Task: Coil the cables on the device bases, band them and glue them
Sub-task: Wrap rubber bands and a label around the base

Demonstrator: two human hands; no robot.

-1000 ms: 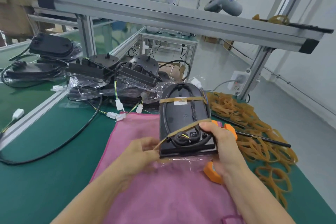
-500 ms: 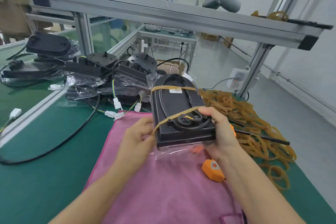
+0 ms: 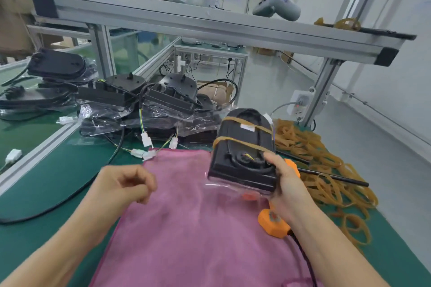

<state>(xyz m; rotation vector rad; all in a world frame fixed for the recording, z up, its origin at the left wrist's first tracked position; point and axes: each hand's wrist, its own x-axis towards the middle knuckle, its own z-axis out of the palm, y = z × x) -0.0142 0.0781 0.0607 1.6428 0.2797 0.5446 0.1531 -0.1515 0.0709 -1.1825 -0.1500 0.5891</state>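
**One-handed hold on a banded base, glue step ahead**

My right grip is curled round the near right corner of the device base, thumb on top beside the coiled cable, holding it tilted above the pink cloth. My left grip hangs free to the left, fingers loosely curled on nothing. Two rubber bands cross the base just beyond my thumb. I judge the risk is here: held by one corner, the base could twist or slip, and the nearer band, lying slanted, could roll off and let the coil spring loose. Just below my wrist sits the orange glue tool, its cord close enough to snag. Further right, loose bands litter the table.
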